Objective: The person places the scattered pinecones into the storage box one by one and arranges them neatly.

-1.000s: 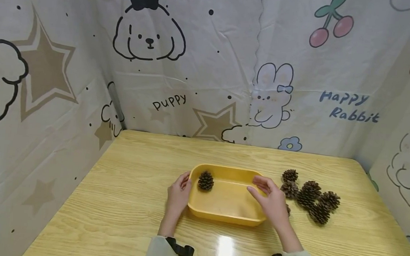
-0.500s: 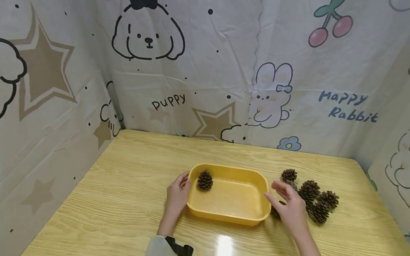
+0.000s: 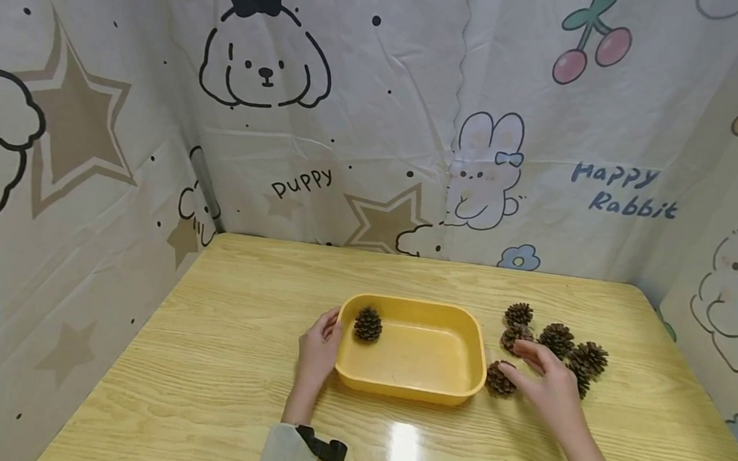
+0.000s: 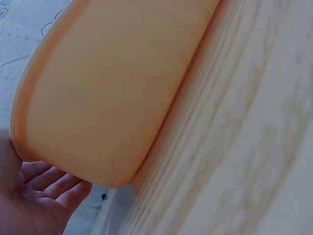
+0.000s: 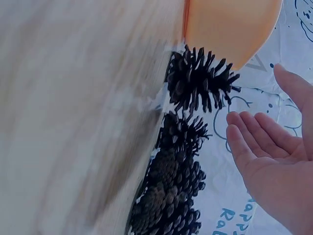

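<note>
1 pinecone [image 3: 368, 324] in yellow tray [image 3: 407, 393]; L hand [image 3: 319, 350] touching its L end, fingers [image 4: 61, 186] relaxed; R hand [image 3: 552, 391] empty, fingers [image 5: 237, 146] part-open, nr other pinecones [image 3: 556, 339] on bench [image 3: 231, 372].

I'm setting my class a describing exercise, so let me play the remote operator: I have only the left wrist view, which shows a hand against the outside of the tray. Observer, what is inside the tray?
Observer: In the head view, one pine cone sits inside the tray, near its left end.

Operator: Is there anything to the right of the tray?

Observer: Yes, six other pine cones are on the table there.

Operator: My view shows only one of the hands. Is the other one holding anything?

Observer: No, the right wrist view shows the right hand open, with nothing in it.
</note>
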`<state>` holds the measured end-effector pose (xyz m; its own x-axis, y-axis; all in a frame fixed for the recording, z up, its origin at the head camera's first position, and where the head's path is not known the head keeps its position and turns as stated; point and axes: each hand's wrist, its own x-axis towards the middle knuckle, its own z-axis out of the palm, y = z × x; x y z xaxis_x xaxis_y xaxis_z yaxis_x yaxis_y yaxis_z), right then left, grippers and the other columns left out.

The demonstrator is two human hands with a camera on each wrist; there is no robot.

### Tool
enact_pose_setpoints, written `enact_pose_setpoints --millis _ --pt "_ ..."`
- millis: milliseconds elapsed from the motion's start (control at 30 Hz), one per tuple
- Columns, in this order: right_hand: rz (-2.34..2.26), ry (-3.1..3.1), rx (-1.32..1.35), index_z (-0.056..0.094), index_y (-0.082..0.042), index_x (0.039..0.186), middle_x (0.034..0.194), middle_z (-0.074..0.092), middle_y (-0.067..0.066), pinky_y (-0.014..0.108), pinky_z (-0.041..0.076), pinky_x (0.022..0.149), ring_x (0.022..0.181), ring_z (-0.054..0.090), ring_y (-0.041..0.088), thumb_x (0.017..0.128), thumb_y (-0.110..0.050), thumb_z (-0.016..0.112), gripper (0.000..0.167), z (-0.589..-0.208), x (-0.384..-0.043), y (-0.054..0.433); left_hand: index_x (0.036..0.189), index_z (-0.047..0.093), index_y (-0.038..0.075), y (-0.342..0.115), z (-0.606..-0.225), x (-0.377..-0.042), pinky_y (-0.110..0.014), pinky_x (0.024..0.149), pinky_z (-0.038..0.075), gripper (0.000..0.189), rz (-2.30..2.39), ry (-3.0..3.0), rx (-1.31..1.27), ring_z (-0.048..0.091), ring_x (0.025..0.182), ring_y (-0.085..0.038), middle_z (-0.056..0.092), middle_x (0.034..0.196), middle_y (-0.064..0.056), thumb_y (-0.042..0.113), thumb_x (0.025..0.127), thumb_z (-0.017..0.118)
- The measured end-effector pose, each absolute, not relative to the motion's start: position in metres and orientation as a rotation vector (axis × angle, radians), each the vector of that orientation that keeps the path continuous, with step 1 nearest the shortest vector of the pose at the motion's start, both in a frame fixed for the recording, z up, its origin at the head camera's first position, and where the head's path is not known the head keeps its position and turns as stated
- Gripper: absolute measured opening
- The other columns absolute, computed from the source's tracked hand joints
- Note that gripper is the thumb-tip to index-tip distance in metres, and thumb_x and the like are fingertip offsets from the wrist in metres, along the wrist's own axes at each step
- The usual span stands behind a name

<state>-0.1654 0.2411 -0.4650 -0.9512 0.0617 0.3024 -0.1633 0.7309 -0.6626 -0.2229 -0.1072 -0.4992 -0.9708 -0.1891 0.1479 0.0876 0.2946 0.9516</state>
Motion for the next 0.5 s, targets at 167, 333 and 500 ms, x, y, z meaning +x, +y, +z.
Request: enact_pose_setpoints --millis 167,333,500 --pt "1.058 -2.724 0.088 0.055 0.003 0.130 0.128 0.061 0.025 0.048 0.051 0.099 0.119 0.060 0.044 0.086 -0.029 0.074 0.058 -0.465 -0.165 0.247 0.132 0.060 0.002 -0.108 -0.499 -0.222 -0.039 0.097 0.057 0.035 -1.721 -2.338 0.093 0.066 0.115 -0.033 0.066 0.125 -0.023 0.010 0.099 0.054" --pt "1.054 -2.798 0.119 0.053 0.004 0.133 0.132 0.058 0.026 0.048 0.051 0.101 0.121 0.057 0.043 0.087 -0.027 0.074 0.060 -0.467 -0.167 0.251 0.133 0.060 0.002 -0.108 -0.499 -0.222 -0.038 0.098 0.056 0.035 -1.732 -2.334 0.093 0.066 0.115 -0.033 0.066 0.125 -0.022 0.011 0.099 0.054" --pt "1.035 -2.854 0.133 0.052 0.004 0.133 0.131 0.058 0.028 0.048 0.052 0.100 0.121 0.057 0.045 0.085 -0.024 0.076 0.061 -0.471 -0.168 0.254 0.133 0.059 0.002 -0.108 -0.500 -0.223 -0.038 0.098 0.056 0.036 -1.735 -2.336 0.080 0.065 0.116 -0.033 0.065 0.126 -0.023 0.011 0.099 0.053"
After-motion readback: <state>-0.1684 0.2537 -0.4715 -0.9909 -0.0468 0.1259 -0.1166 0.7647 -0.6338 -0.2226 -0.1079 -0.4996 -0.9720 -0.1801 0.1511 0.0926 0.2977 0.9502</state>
